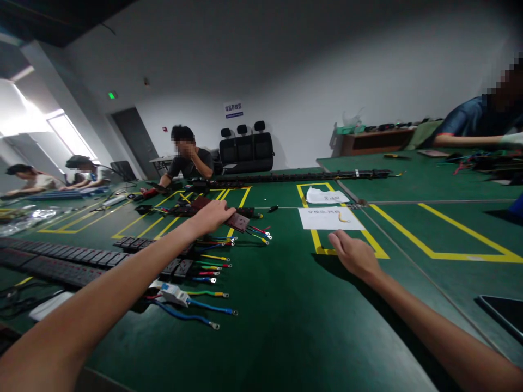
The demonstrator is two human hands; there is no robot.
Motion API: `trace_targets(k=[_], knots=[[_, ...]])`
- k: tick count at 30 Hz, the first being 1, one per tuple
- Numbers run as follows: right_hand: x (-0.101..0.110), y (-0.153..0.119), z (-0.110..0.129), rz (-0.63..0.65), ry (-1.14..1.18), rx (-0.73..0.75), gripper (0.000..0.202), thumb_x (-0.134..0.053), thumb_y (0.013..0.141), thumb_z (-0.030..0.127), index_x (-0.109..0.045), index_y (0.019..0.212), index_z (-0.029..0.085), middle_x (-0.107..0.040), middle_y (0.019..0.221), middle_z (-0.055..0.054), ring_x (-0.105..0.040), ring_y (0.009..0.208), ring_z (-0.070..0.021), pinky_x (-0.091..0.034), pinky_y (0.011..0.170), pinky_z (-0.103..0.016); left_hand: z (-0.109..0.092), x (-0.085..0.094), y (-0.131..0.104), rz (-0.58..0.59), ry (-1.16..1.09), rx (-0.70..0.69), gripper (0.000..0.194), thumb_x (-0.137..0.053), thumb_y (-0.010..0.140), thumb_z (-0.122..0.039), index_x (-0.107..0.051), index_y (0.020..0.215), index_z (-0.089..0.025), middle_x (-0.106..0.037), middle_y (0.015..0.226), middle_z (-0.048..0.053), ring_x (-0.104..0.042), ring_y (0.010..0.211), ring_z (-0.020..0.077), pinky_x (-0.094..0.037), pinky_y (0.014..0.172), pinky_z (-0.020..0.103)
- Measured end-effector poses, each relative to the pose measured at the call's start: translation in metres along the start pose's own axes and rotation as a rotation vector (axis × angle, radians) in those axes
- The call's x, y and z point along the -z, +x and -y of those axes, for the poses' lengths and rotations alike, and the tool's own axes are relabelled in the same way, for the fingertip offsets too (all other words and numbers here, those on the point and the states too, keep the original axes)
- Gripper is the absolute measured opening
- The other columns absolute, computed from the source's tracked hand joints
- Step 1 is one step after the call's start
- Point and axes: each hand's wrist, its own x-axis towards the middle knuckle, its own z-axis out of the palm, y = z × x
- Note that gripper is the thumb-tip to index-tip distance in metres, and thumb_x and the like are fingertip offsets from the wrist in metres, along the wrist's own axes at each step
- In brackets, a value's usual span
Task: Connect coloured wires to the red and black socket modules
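Note:
My left hand [212,216] is closed on a dark reddish-brown module strip [237,221], whose near end sticks out to the right with several ring-tipped wires [261,234]. My right hand [352,251] is over the green table, its fingers curled together just below a white paper with writing [316,219]; whether anything is inside them is hidden. On that paper lies a short yellow wire with a ring end [344,219]. Left of centre, rows of black socket strips [73,253] lie with coloured wires pointing right. A white breaker [175,294] has blue and green wires.
Yellow tape outlines [469,256] mark the green table [265,326]. A long black strip [306,175] runs along the far side. A crumpled white paper [327,196] lies beyond the sheet. Other people sit across and at both sides. A dark tablet-like object [504,313] rests at right.

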Motion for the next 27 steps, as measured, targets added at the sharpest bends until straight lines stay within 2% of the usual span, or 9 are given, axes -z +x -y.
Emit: trace_targets(k=[4, 8, 13, 17, 23, 27], knots=[[0.003, 0.0, 0.005, 0.071, -0.051, 0.039, 0.041, -0.029, 0.108, 0.048, -0.058, 0.095, 0.023, -0.068, 0.073, -0.007, -0.063, 0.063, -0.0214, -0.025, 0.057, -0.028, 0.056, -0.024, -0.013, 0.135, -0.102, 0.092, 0.046, -0.056, 0.091, -0.014, -0.058, 0.136, -0.02, -0.063, 0.109, 0.012, -0.065, 0.095, 0.0249, -0.05, 0.087, 0.034], [0.002, 0.001, 0.004, 0.1, -0.051, 0.061, 0.042, -0.027, 0.107, 0.049, -0.057, 0.093, 0.023, -0.069, 0.075, -0.007, -0.065, 0.065, -0.0221, -0.026, 0.058, -0.028, 0.083, -0.056, -0.021, 0.259, -0.1, 0.187, 0.051, -0.063, 0.088, -0.019, -0.054, 0.139, -0.02, -0.063, 0.119, 0.013, -0.065, 0.106, 0.0279, -0.05, 0.092, 0.035], [-0.002, 0.003, 0.002, 0.091, -0.074, 0.09, 0.044, -0.028, 0.106, 0.049, -0.058, 0.088, 0.024, -0.07, 0.074, -0.007, -0.064, 0.065, -0.0227, -0.023, 0.058, -0.03, 0.096, -0.092, -0.023, 0.377, -0.039, 0.27, 0.055, -0.059, 0.09, -0.017, -0.05, 0.144, -0.02, -0.064, 0.127, 0.017, -0.065, 0.116, 0.0308, -0.05, 0.095, 0.037], [-0.004, 0.003, 0.001, 0.076, -0.053, 0.104, 0.045, -0.028, 0.106, 0.051, -0.058, 0.085, 0.025, -0.069, 0.071, -0.007, -0.063, 0.062, -0.022, -0.023, 0.058, -0.03, 0.107, -0.112, -0.022, 0.485, -0.141, 0.306, 0.058, -0.064, 0.085, -0.019, -0.051, 0.141, -0.021, -0.067, 0.129, 0.016, -0.066, 0.118, 0.0308, -0.051, 0.096, 0.037], [-0.006, 0.004, -0.001, 0.091, -0.032, 0.112, 0.048, -0.027, 0.105, 0.055, -0.058, 0.084, 0.025, -0.068, 0.07, -0.007, -0.062, 0.061, -0.0219, -0.023, 0.057, -0.03, 0.117, -0.131, -0.02, 0.59, -0.231, 0.407, 0.063, -0.074, 0.076, -0.026, -0.054, 0.136, -0.027, -0.065, 0.14, 0.015, -0.066, 0.123, 0.0326, -0.052, 0.097, 0.039], [-0.006, 0.005, 0.0, 0.102, -0.022, 0.112, 0.048, -0.027, 0.106, 0.055, -0.058, 0.084, 0.025, -0.069, 0.071, -0.006, -0.062, 0.062, -0.0218, -0.024, 0.058, -0.03, 0.118, -0.135, -0.01, 0.655, -0.291, 0.415, 0.065, -0.076, 0.067, -0.021, -0.058, 0.13, -0.027, -0.071, 0.131, 0.012, -0.069, 0.114, 0.0303, -0.053, 0.092, 0.037]])
